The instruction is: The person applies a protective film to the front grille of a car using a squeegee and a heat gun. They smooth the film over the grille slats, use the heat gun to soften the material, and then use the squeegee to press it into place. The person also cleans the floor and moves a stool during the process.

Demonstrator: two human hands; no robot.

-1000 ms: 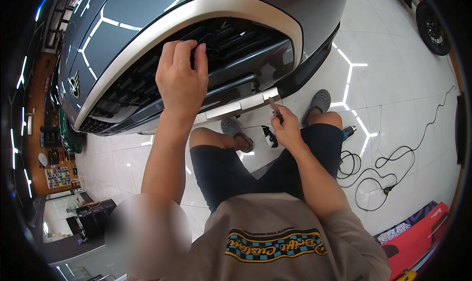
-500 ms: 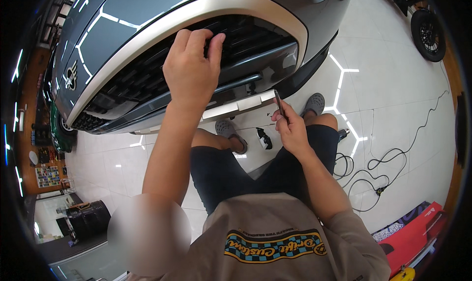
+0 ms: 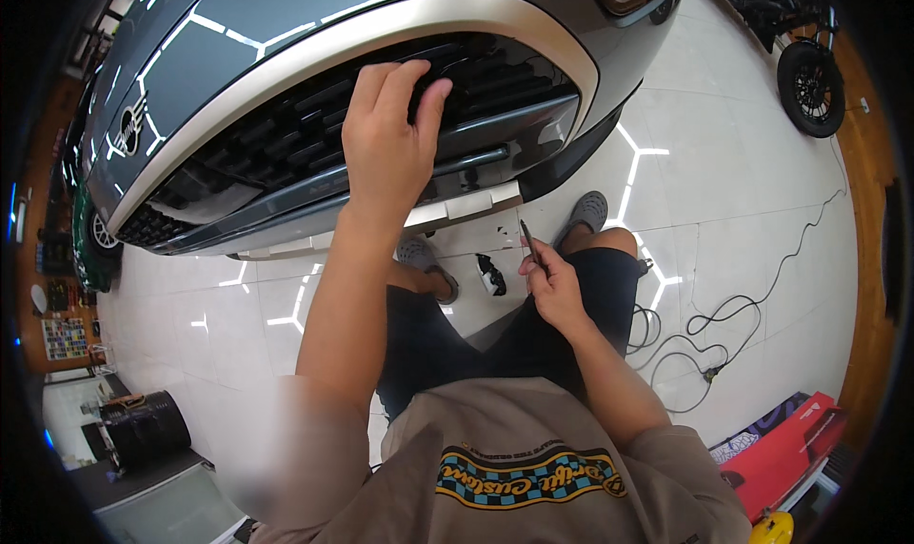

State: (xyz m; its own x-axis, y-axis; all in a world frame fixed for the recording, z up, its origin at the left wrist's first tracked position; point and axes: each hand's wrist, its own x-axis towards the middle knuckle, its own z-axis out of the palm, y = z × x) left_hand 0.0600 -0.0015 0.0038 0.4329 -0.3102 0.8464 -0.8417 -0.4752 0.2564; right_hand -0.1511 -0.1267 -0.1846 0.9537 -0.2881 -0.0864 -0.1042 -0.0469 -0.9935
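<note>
A dark grey-blue car front (image 3: 228,30) fills the upper view, with a black grille (image 3: 486,73) inside a pale satin surround (image 3: 557,30) and a silver lower trim (image 3: 457,204) beneath. My left hand (image 3: 388,135) is up at the grille, fingers curled on its slats and thumb bent; the fingertips are partly hidden. My right hand (image 3: 557,292) holds a slim dark tool (image 3: 531,239), pointed upward, below the silver trim and over my right thigh. A small black-and-white piece (image 3: 490,273) lies on the floor between my feet.
Coiled cables (image 3: 709,373) run over the tiled floor (image 3: 724,220) at right. A motorcycle wheel (image 3: 809,87) stands at top right, with red boxes (image 3: 781,454) at lower right. At left are a green car (image 3: 93,258), a shelved wall and a black cylindrical machine (image 3: 143,420).
My left hand has moved rightward along the grille. My right hand and its tool have dropped away from the silver trim. The view has shifted slightly.
</note>
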